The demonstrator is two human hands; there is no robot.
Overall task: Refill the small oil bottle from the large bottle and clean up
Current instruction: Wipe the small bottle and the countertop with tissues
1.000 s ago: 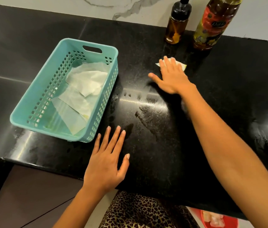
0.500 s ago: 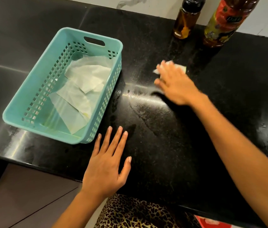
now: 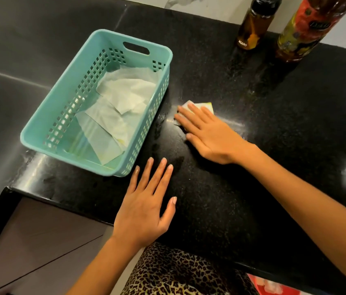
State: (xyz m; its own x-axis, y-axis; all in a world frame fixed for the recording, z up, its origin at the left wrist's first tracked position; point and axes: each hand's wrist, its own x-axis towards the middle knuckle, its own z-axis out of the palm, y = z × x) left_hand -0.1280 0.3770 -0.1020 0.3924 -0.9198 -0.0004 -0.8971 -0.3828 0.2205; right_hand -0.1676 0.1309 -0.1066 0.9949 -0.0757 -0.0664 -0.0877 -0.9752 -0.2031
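Observation:
My right hand (image 3: 208,133) lies flat on a folded white tissue (image 3: 191,104) with a yellow-stained edge, pressing it onto the black countertop (image 3: 253,188) just right of the basket. Only the tissue's far edge shows past my fingers. My left hand (image 3: 146,207) rests flat and empty on the counter near its front edge, fingers apart. The small oil bottle (image 3: 253,28), amber with a black top, stands at the back by the wall. To its right stands the large oil bottle (image 3: 304,33) with a red and yellow label.
A teal perforated plastic basket (image 3: 51,124) sits on the left of the counter with several oil-stained tissues (image 3: 121,103) inside. Oily smears shine on the counter around my right hand. The counter's front edge steps down at lower left.
My right hand has slid the tissue from near the bottles toward me and left, close to the basket's right side. My left hand has stayed put.

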